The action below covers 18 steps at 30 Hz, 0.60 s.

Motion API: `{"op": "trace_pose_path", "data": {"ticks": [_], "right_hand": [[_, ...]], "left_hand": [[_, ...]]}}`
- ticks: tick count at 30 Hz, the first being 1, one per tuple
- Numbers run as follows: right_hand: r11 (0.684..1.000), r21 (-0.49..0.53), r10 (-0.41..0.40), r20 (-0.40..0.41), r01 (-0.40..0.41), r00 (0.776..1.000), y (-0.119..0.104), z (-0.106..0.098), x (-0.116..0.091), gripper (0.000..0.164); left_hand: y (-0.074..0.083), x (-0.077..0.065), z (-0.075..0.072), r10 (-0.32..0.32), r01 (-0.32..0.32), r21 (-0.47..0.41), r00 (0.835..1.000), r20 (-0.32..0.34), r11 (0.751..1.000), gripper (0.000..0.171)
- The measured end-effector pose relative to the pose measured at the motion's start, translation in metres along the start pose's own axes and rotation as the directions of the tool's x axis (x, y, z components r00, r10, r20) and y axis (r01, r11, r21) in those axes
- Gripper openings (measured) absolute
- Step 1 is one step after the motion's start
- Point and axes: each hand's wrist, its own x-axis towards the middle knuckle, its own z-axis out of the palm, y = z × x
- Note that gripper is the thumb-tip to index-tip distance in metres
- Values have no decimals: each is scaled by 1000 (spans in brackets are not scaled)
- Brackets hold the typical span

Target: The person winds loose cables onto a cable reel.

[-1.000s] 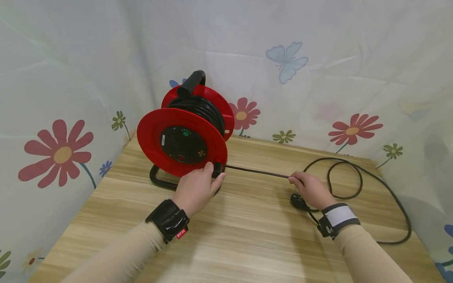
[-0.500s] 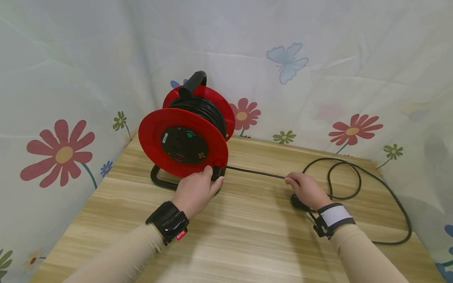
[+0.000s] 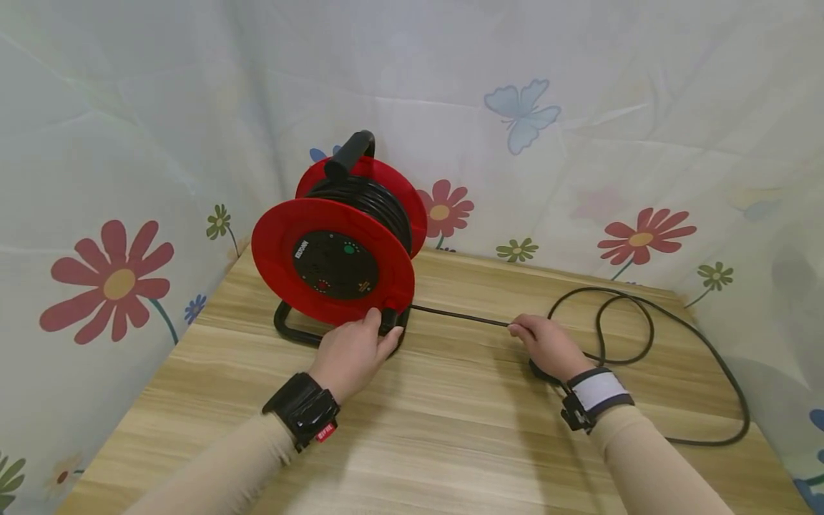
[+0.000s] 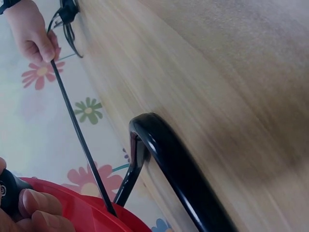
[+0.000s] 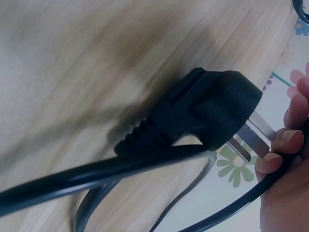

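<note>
A red cable reel (image 3: 273,247) with black cable wound round its drum stands on the wooden table. My left hand (image 3: 350,354) grips the black crank knob (image 3: 388,320) low on the reel's front disc; curled fingers show around it in the left wrist view. From the drum a taut stretch of black cable (image 3: 460,315) runs to my right hand (image 3: 550,345), which pinches it between thumb and fingers. Close by my right fingers in the right wrist view is the black plug (image 5: 222,101), its metal prongs pointing at them. In the head view that hand mostly covers the plug.
Loose cable (image 3: 714,343) lies in loops on the right of the table (image 3: 438,429). The reel's black tube stand (image 3: 292,332) rests on the tabletop, and its carrying handle (image 3: 350,154) rises on top. A flower-printed curtain (image 3: 412,93) hangs behind.
My right hand has moved left toward the reel with the cable. The reel's disc has turned slightly clockwise, and my left hand has followed the knob a little down and left.
</note>
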Motion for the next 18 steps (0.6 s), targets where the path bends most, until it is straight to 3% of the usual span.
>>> {"op": "trace_pose_path", "data": {"ticks": [18], "right_hand": [[1000,17,4,-1,-3,1000,-8,8,7,16]], "left_hand": [[-9,-5,8,-25,25,-3,1000,17,1000,38]]}}
